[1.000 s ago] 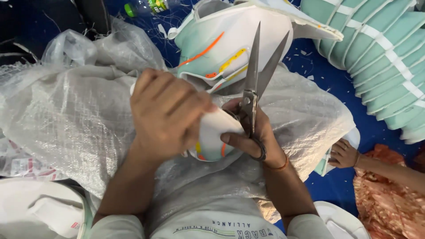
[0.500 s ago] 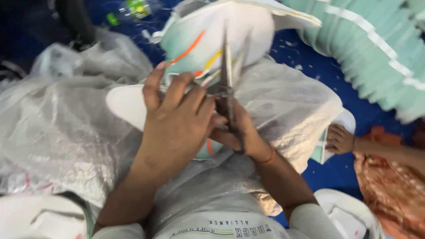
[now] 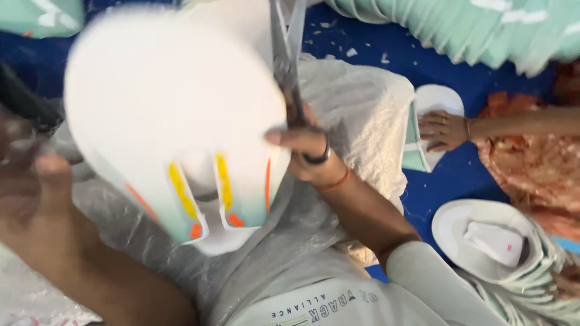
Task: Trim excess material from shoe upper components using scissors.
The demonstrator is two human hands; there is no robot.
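White moulded sheet (image 3: 175, 127), curved and printed with yellow and orange stripes near its lower edge, now fills the middle of the view. A second ago it was mostly hidden under the left hand; it has since been swung up and turned so its broad pale face is toward the camera. The left hand (image 3: 36, 187) sits at the far left, blurred by motion, below and to the side of the sheet's rim; it seems to grip that edge, though the fingers are too smeared to tell how tightly they close. Just right of the sheet, the right hand (image 3: 308, 154) is wrapped around the handles of the scissors (image 3: 284, 54), whose blades point up and away from the wrist and lie against the sheet's right edge. They stood wide open a second ago and look nearly together now, so a cut along that edge appears to be under way. Beneath both arms lies a crinkled plastic sack (image 3: 362, 108). Farther right of the right hand, another person's hand (image 3: 441, 130) rests on a white piece on the blue floor.
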